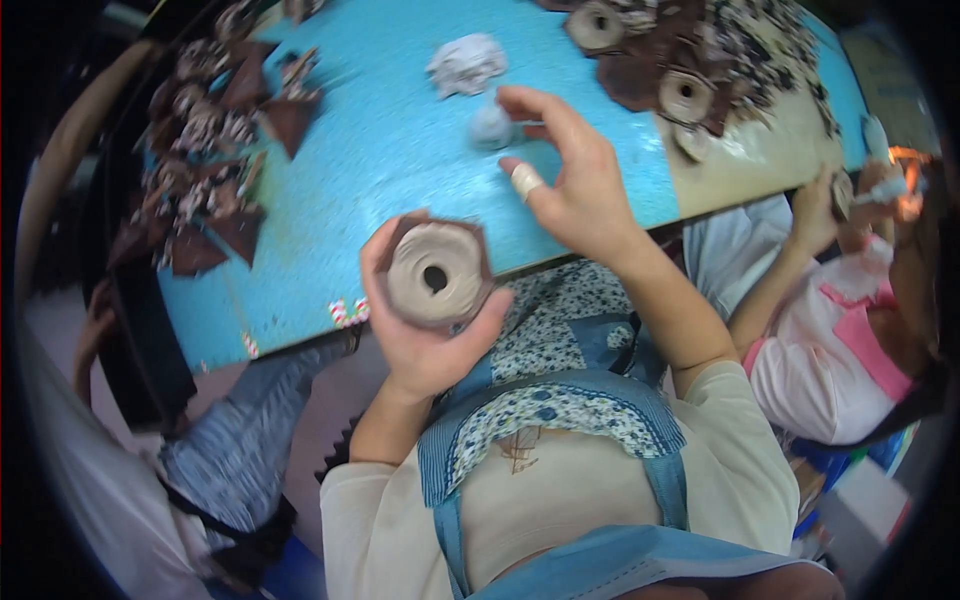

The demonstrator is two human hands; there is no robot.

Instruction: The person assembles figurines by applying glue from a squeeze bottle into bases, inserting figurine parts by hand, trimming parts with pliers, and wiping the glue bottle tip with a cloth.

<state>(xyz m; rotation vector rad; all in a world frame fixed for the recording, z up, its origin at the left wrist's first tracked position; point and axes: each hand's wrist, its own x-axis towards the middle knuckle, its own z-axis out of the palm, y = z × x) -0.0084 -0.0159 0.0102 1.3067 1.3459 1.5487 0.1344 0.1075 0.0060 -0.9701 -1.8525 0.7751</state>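
Note:
My left hand [415,345] is wrapped round a brown, many-sided piece with a beige ring-shaped disc [410,275] on it. A dark round hole sits in the middle of the disc, which faces up toward me. Over the blue table, my right hand [585,185] is open, thumb and fingers apart, with a pale band round the thumb. Beside its fingertips stands a small grey-blue, bulb-shaped object [490,128]; whether a finger touches it I cannot tell. Just beyond lies a crumpled white cloth or tissue [466,65].
Brown pointed pieces with curly bits [205,190] are heaped at the left. More brown pieces, beige ring discs [686,97] and dark scraps cover the far right. Another person's hand [818,212] works at the right edge; a person sits at the left.

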